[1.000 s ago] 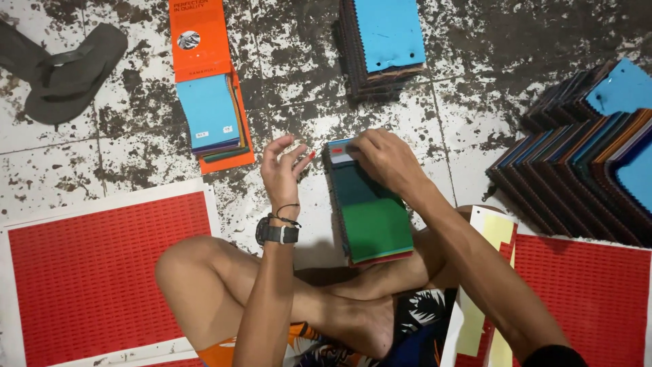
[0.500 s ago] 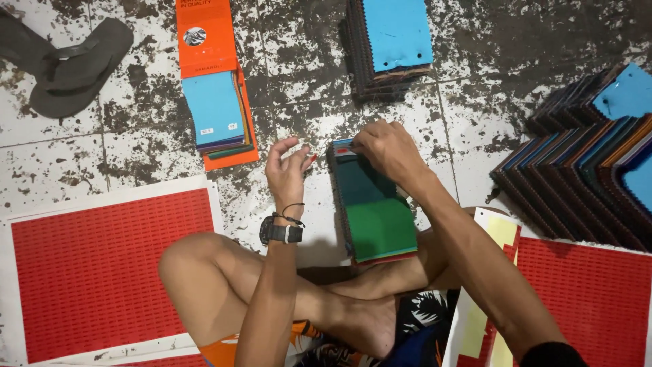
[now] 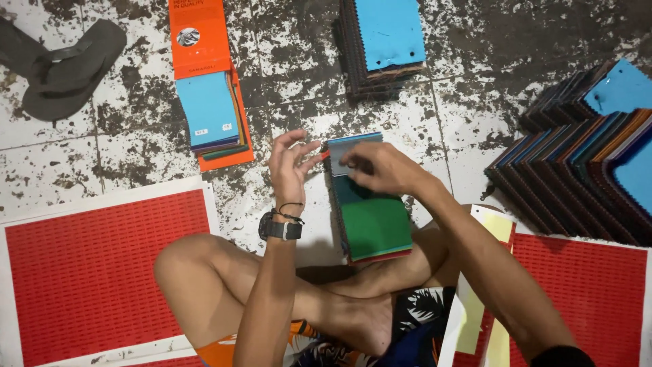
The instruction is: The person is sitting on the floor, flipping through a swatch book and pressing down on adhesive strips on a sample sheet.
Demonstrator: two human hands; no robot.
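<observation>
Since the earlier frames, both hands had changed only a little: the left hand (image 3: pixel 291 163) had lifted slightly from the top edge of the stack and spread its fingers more, while the right hand (image 3: pixel 380 168) stayed on the stack's upper part. The left hand was open, fingers loosely apart and bent, holding nothing that could be seen; its fingertips were just beside the top left corner of the fabric sample stack (image 3: pixel 370 204). On its wrist sat a dark wristwatch (image 3: pixel 280 228). The right hand lay palm down on the upper end of the stack, fingers curved over the top swatches; whether it pinched a single swatch, I could not tell.

The fabric sample stack lay on the floor directly in front of the person's crossed legs, with a green swatch on top and a blue-grey one at the far end under the right hand.

Farther away, to the left, an orange sample book (image 3: pixel 207 75) lay open with a light blue swatch on it. Beyond the hands stood a dark pile topped with blue fabric (image 3: pixel 387 37). At the right, rows of overlapping swatches (image 3: pixel 584 170) leaned together. Red perforated mats (image 3: pixel 95 272) lay on both sides, and a grey sandal (image 3: pixel 64 68) rested at the upper left on the speckled tile floor (image 3: pixel 468 109).
</observation>
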